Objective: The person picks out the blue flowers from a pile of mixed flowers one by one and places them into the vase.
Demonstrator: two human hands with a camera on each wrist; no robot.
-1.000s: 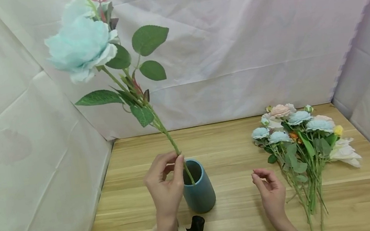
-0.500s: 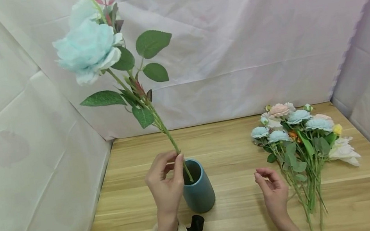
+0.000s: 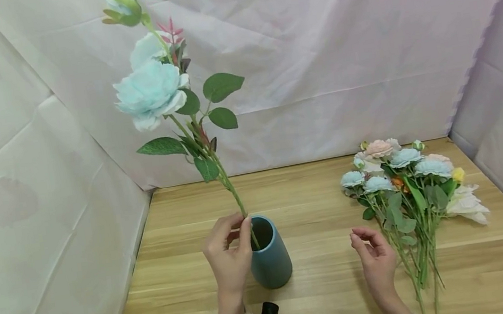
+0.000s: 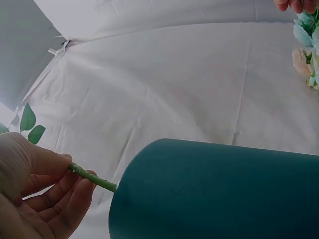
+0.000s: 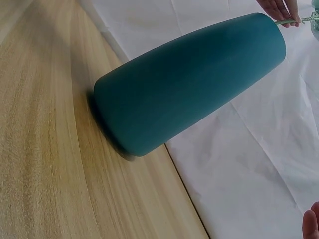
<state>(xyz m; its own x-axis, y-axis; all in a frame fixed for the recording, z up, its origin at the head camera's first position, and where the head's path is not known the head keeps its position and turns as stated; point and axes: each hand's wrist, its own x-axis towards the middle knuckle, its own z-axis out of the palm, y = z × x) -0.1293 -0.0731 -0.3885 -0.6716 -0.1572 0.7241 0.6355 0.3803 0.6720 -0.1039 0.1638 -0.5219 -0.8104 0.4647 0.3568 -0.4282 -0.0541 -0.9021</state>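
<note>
So the flower spray [image 3: 189, 103] is a really pretty one: a big pale blue bloom [image 3: 150, 90] with layered, ruffled petals fading to nearly white at the edges, and a second blue bloom [image 3: 149, 49] tucked right behind it. Up top there's a bud [image 3: 123, 8], mostly green with a bit of pale blue peeking out, plus a little pink sprig [image 3: 171, 31] beside the stem. Lower down you get pointed green leaves with toothed edges, some reddish bits, then a long, bare, slightly bumpy green stem.

The whole thing leans to the left, with its stem end dipping into the mouth of the blue-green vase [image 3: 273, 266], which stands upright on the tabletop [image 3: 314, 223]. Can't really tell from these angles whether the stem touches the inside wall.

The left hand [image 3: 228, 257] pinches the stem between thumb and fingertips, just beside the rim. The right hand [image 3: 377, 257] holds nothing, fingers loosely bent, between the vase and a bunch of flowers [image 3: 397, 214] lying on the tabletop: light blue, peach, white, some yellow and orange.
</note>
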